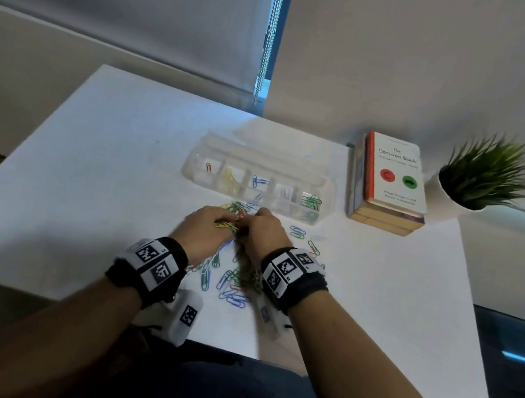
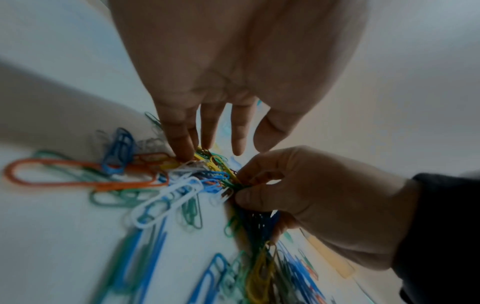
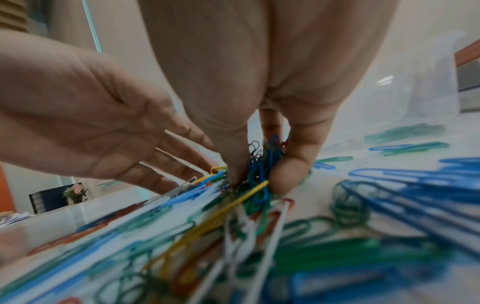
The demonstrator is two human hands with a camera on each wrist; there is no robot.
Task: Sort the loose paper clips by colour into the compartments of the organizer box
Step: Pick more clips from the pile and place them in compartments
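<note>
A tangled pile of loose paper clips (image 1: 230,277) in blue, green, yellow, orange and white lies on the white table (image 1: 85,169), under and between both hands. My left hand (image 1: 215,225) rests straight fingers (image 2: 185,152) on the pile (image 2: 182,185). My right hand (image 1: 260,226) pinches a mixed bunch of clips (image 3: 259,174) between thumb and fingers, low over the pile (image 3: 207,226). Just beyond stands the clear organizer box (image 1: 328,192), lid open, with a red clip (image 1: 208,167), yellow clips (image 1: 231,178), blue clips (image 1: 259,181), white clips (image 1: 284,192) and green clips (image 1: 311,201) in separate compartments.
A stack of books (image 1: 392,182) stands right of the box, with a potted plant (image 1: 483,176) beyond it. A few stray blue and green clips (image 1: 297,232) lie right of my right hand. A blind chain (image 1: 272,26) hangs at the back wall.
</note>
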